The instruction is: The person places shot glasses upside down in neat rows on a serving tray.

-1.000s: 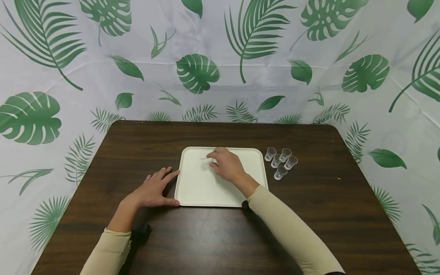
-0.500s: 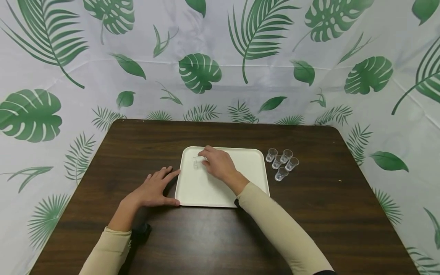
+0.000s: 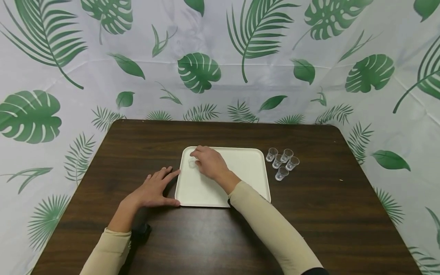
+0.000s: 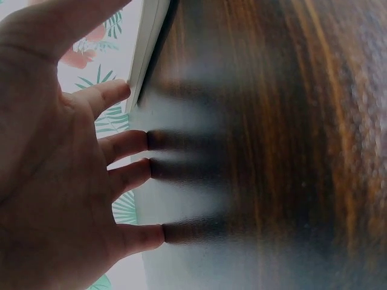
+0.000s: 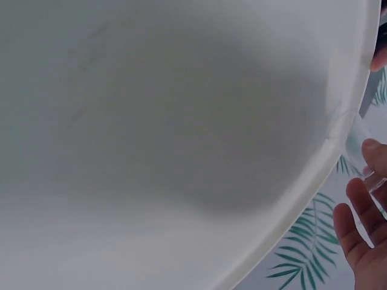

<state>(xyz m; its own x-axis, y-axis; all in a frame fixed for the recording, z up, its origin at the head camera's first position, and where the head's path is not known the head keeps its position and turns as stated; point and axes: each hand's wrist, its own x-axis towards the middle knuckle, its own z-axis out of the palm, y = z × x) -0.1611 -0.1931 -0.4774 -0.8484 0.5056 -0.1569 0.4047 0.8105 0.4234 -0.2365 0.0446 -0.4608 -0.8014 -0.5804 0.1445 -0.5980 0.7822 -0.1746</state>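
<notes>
Tray [image 3: 203,191] as landmark, lying on the dark wood bench [image 3: 206,236]. Right hand [image 3: 210,163] reaches over the tray's far-left part, fingertips pinching 1 small clear cup [image 3: 191,164]. Key relation: the cup hangs below the fingertips, on the side toward the tray's left rim, inside that rim and near the far-left corner. Its long axis looks roughly upright; whether its base touches the tray, cannot tell, as fingers cover much of it. Left hand [image 3: 152,191] sits outside the tray's left edge, fingers spread, grasping nothing; thumb and index tip touch the rim, the other 3 fingertips rest on the bench. Right hand is clearly the nearer to the cup. 5 more clear cups [image 3: 278,161] cluster just beside the tray's right edge. Leaf-print cloth [image 3: 151,86] rises beyond the tray.
</notes>
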